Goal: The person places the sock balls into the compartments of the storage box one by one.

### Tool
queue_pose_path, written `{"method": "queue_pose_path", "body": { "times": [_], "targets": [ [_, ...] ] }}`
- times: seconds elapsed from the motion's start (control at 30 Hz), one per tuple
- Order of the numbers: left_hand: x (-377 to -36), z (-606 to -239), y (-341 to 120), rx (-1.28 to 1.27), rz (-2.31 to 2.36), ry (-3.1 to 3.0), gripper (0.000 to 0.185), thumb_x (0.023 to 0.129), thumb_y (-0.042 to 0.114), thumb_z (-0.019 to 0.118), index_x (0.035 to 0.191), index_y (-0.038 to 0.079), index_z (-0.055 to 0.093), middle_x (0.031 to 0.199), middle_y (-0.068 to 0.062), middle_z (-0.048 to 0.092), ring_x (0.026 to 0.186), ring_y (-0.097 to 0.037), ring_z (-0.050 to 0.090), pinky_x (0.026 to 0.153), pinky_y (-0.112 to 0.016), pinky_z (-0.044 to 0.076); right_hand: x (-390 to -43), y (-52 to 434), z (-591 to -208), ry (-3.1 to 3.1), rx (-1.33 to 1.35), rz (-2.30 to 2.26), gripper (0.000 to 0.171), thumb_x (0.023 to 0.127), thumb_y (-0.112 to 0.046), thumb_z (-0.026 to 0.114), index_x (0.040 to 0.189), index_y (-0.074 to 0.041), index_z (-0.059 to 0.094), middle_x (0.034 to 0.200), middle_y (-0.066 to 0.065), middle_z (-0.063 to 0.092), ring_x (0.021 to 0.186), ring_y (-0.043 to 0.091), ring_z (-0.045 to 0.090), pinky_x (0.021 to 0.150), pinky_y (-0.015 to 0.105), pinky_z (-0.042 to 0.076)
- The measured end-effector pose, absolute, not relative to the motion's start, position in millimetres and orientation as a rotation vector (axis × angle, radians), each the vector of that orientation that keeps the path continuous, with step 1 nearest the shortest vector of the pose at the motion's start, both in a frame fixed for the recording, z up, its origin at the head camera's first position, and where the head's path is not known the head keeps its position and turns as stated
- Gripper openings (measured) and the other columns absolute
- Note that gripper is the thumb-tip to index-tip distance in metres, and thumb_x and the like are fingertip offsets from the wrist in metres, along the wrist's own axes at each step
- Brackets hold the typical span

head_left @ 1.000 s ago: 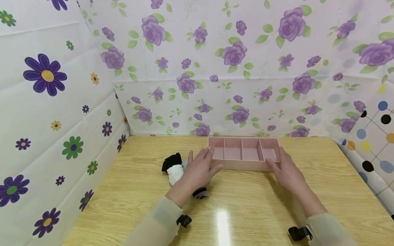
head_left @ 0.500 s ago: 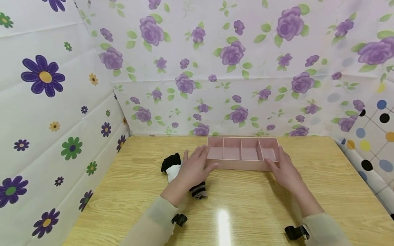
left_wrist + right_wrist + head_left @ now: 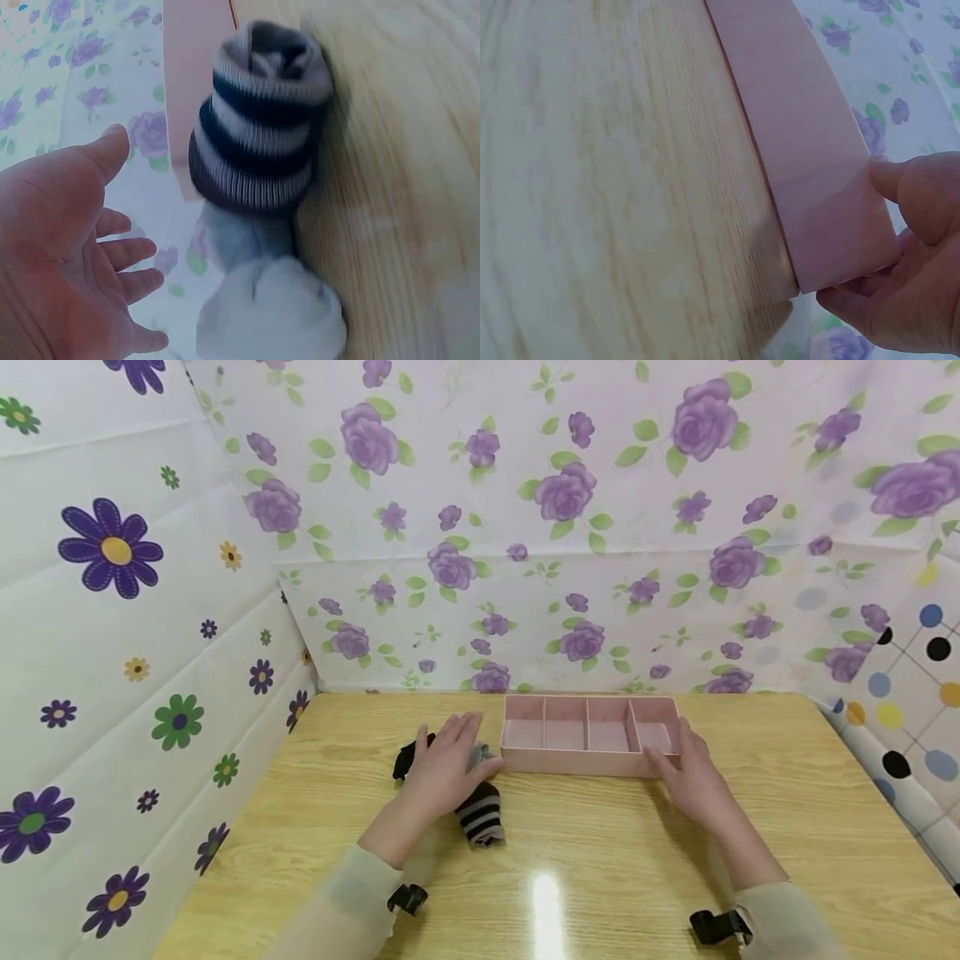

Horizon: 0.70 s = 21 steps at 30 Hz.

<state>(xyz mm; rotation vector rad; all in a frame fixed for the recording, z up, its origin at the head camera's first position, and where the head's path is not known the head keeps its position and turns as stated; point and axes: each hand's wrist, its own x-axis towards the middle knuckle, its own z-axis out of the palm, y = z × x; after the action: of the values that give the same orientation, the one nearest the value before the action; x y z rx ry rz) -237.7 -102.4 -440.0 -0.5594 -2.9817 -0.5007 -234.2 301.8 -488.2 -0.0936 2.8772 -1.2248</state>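
Both hands apart: right (image 3: 693,777) gripping pink tray (image 3: 592,760) corner, left (image 3: 442,764) open over socks (image 3: 480,810).

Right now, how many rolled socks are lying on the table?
3 visible, all left of the pink tray: a striped sock nearest the camera, a grey sock under the left hand, and a black sock behind it. The hand may hide more.

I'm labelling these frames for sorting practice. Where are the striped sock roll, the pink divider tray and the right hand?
striped sock roll (image 3: 480,814): head view, on its striped side.
pink divider tray (image 3: 592,764): head view, on its near outer wall.
right hand (image 3: 693,781): head view, on the back of the hand.
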Motion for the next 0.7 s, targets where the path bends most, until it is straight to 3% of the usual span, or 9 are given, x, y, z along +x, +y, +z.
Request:
{"method": "queue_pose_path", "body": {
  "times": [0.5,0.7],
  "targets": [
    [-221.6,-449.1,-158.4,-0.457,-0.495,-2.996,0.091,0.108,0.062,0.064,0.176,0.011,0.031,0.178,-0.014,0.034,0.167,-0.037,0.023,0.127,-0.079,0.002,-233.2,299.3,-489.3,2.853,-0.061,-1.314,0.1,0.118,-0.05,0.049,0.17,0.007,-0.015,0.171,0.047,-0.002,0.156,0.069,0.012,0.123,0.08,0.017],
    [-216.6,-451.8,-168.4,-0.438,-0.517,-3.023,0.094,0.107,0.062,0.066,0.176,0.01,0.028,0.179,-0.014,0.031,0.167,-0.038,0.02,0.128,-0.076,0.0,-233.9,300.5,-491.7,2.845,-0.06,-1.326,0.1,0.118,-0.05,0.049,0.17,0.006,-0.015,0.172,0.047,-0.002,0.156,0.069,0.012,0.123,0.08,0.017]
  ]
}}
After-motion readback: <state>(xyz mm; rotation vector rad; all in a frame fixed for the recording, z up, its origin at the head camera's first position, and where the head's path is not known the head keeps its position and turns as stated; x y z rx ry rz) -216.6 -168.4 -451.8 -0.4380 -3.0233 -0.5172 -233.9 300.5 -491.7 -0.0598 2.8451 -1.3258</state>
